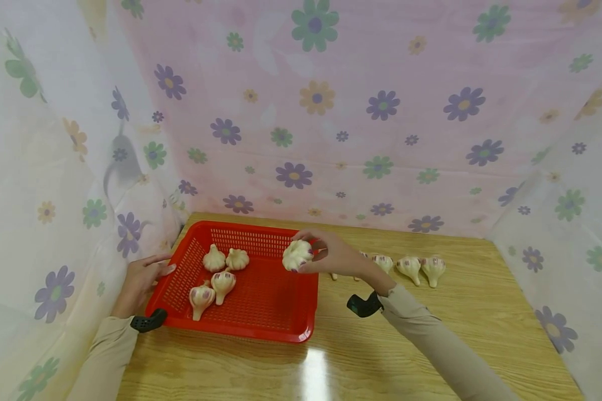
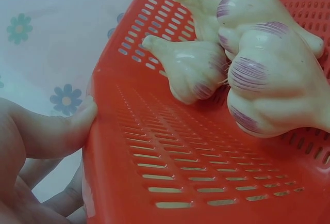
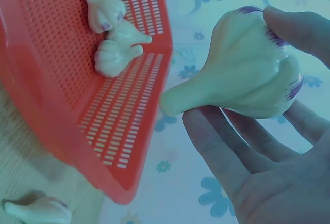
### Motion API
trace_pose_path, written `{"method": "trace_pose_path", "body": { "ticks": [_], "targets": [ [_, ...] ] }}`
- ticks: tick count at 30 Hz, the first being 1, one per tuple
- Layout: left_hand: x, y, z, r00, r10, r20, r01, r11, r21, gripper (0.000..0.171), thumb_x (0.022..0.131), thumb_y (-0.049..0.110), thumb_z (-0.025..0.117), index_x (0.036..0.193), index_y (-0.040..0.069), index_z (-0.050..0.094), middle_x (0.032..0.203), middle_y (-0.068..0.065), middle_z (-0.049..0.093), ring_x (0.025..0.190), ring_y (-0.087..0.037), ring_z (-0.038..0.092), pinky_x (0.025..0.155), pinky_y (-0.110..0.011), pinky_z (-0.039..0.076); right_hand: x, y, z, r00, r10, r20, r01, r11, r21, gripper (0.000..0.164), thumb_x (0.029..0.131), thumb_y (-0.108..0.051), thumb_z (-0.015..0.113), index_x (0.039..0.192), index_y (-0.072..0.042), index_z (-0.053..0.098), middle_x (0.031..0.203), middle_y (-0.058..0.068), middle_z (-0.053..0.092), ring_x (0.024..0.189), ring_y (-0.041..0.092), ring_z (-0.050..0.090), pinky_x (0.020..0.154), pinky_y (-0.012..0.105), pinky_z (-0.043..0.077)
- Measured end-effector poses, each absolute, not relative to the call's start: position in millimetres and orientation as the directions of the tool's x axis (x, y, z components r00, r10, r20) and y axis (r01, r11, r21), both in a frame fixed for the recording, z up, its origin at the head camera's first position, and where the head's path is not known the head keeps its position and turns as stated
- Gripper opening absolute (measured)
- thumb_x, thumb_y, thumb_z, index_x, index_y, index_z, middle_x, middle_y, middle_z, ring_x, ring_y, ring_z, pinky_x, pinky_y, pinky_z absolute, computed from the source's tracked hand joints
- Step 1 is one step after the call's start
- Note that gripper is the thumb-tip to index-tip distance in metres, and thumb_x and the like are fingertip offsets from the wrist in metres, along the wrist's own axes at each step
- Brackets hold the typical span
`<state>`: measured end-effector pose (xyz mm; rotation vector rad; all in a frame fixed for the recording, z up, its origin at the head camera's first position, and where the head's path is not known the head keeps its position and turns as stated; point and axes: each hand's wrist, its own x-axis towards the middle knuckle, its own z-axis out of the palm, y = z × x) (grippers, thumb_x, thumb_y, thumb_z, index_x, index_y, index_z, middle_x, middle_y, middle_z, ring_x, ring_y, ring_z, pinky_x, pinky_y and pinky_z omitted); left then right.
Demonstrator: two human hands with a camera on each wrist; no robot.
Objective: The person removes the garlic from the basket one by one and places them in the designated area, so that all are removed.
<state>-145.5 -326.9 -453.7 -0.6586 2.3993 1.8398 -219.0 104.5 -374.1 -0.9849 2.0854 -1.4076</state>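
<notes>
My right hand (image 1: 338, 256) holds a garlic bulb (image 1: 297, 255) over the right rim of a red plastic basket (image 1: 261, 332). In the right wrist view the thumb lies on the bulb (image 3: 247, 66) from one side and the fingers support it from the other, its stem pointing toward the basket. At the basket's left side my left hand (image 1: 139, 281) grips the edge, thumb (image 2: 77, 123) at the rim and the other fingers partly hidden behind the outer wall. Several white bulbs with purple streaks, such as this garlic (image 1: 201, 299), lie in the basket's left part.
Right of the basket, more garlic bulbs (image 1: 408, 268) lie in a row on the wooden table (image 1: 456, 328), some hidden behind my right hand. Flower-print cloth (image 1: 341, 139) hangs at the back and both sides. Each wrist carries a black mount (image 1: 363, 306).
</notes>
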Motion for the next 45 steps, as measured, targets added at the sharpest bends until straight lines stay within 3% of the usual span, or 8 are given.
{"method": "trace_pose_path", "body": {
  "ticks": [23,37,45],
  "targets": [
    [-148.7,-327.8,-455.6,-0.898,-0.318,-0.304,-0.376,0.193,0.906,0.053,0.091,0.017,0.06,0.138,-0.002,0.045,0.093,0.0,0.064,0.073,-0.014,0.064,0.068,-0.037,0.056,-224.8,140.0,-384.8,-0.757,-0.653,0.019,-0.261,0.276,-0.925,0.054,0.081,-0.019,0.076,0.128,-0.015,0.051,0.119,0.006,0.051,0.096,0.026,0.059,0.078,0.034,0.053],
    [-148.6,-328.3,-456.6,-0.899,-0.318,-0.302,-0.374,0.194,0.907,0.055,0.09,0.017,0.06,0.139,-0.002,0.044,0.09,0.001,0.064,0.072,-0.014,0.065,0.068,-0.038,0.056,-225.1,150.6,-397.0,-0.758,-0.651,0.029,-0.235,0.231,-0.944,0.055,0.082,-0.015,0.075,0.129,-0.004,0.049,0.118,0.011,0.053,0.094,0.03,0.06,0.074,0.037,0.054],
    [-148.8,-327.8,-455.1,-0.895,-0.317,-0.313,-0.381,0.18,0.907,0.055,0.09,0.016,0.06,0.139,-0.002,0.043,0.085,0.004,0.064,0.072,-0.015,0.065,0.067,-0.037,0.056,-224.0,160.4,-409.1,-0.761,-0.648,-0.003,-0.201,0.241,-0.95,0.052,0.083,-0.019,0.074,0.128,-0.011,0.049,0.116,0.011,0.052,0.096,0.03,0.06,0.079,0.038,0.053]
  ]
}}
